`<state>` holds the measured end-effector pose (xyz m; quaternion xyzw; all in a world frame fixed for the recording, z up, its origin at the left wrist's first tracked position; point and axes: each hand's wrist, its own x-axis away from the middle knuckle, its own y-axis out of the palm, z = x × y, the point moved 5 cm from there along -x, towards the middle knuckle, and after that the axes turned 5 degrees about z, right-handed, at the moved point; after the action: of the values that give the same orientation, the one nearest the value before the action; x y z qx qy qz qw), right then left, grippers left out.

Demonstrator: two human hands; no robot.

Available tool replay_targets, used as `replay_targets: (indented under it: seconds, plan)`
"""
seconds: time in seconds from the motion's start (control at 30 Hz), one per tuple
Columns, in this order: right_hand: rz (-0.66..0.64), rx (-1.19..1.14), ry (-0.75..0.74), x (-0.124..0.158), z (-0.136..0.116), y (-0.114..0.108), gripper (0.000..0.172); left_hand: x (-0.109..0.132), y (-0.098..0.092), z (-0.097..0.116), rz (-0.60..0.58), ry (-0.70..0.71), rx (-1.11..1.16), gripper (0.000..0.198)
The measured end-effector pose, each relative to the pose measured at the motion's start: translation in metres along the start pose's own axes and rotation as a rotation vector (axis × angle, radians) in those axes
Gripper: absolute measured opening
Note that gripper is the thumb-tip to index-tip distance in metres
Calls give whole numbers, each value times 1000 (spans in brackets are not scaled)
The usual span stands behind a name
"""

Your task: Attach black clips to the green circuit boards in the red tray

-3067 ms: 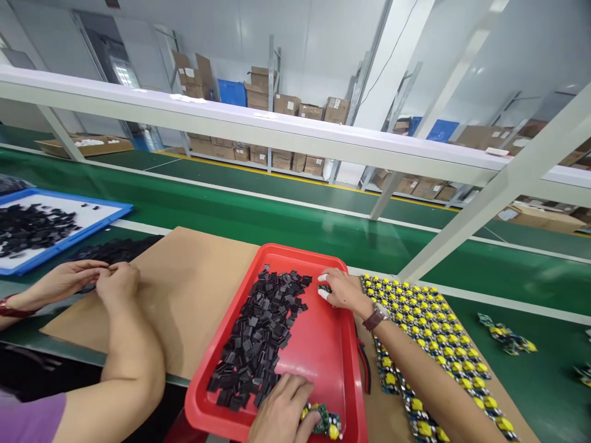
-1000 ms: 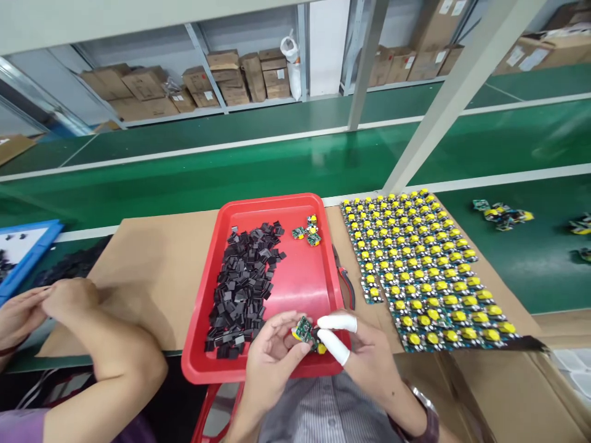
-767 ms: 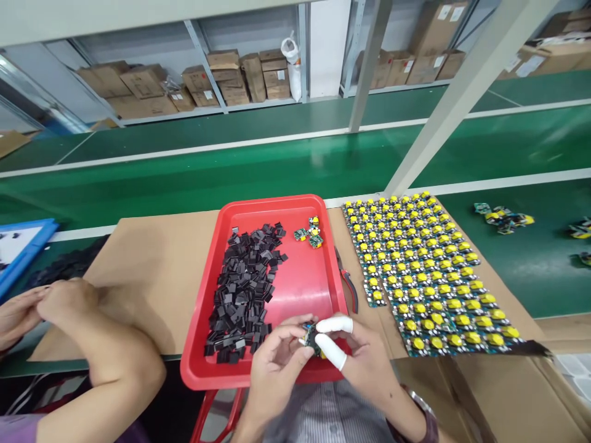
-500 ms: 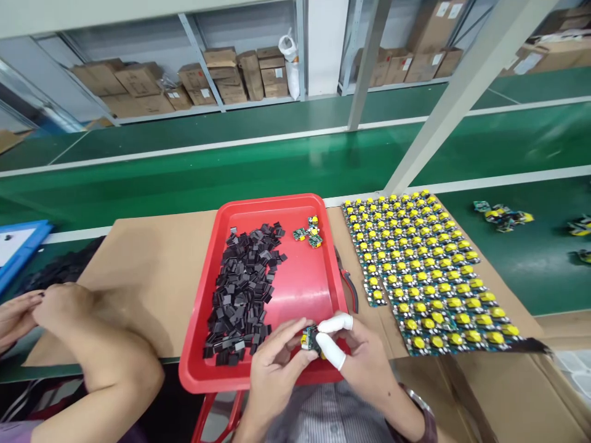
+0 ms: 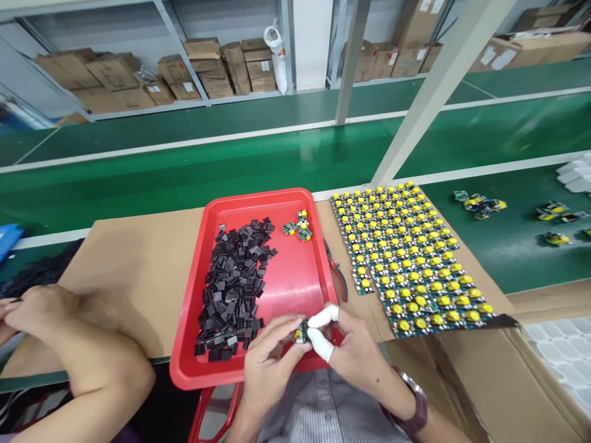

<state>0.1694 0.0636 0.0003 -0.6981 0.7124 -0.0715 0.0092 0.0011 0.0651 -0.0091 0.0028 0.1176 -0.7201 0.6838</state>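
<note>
A small green circuit board [image 5: 302,332] with a yellow part is held over the near edge of the red tray [image 5: 181,320]. My left hand [image 5: 272,357] grips it from the left between thumb and fingers. White finger covers sit on the thumb and a finger of my right hand [image 5: 344,341], which pinches the board's right side; a dark piece shows at those fingertips, too small to name for sure. Many black plastic pieces [image 5: 235,277] are heaped in the tray's left half. Several more boards [image 5: 300,227] lie at its far right corner.
Rows of boards with yellow parts [image 5: 415,258] cover the cardboard [image 5: 133,264] on the right. Red-handled pliers [image 5: 339,277] lie beside the tray. Another person's arm [image 5: 96,344] rests at left. Loose boards [image 5: 482,206] lie on the green surface, past a slanted post [image 5: 434,92].
The whole view has shifted, so the tray and boards appear further left. Both my hands keep hold of the same circuit board, with the fingers only slightly moved.
</note>
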Motion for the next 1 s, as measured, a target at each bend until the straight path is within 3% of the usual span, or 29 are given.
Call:
replay_targets:
  seconds: [0.3, 0.5, 0.73, 1.0]
  plan:
    - [105, 184, -237, 9, -9, 0, 9, 0, 1, 7, -19, 102, -72, 38]
    - [-25, 24, -76, 3, -1, -2, 10, 4, 3, 5, -3, 37, -28, 37]
    - [10, 186, -213, 8, -6, -2, 12, 2, 6, 12, -23, 211, -108, 43]
    - [-2, 132, -211, 1, -4, -8, 14, 5, 9, 12, 13, 174, -164, 37]
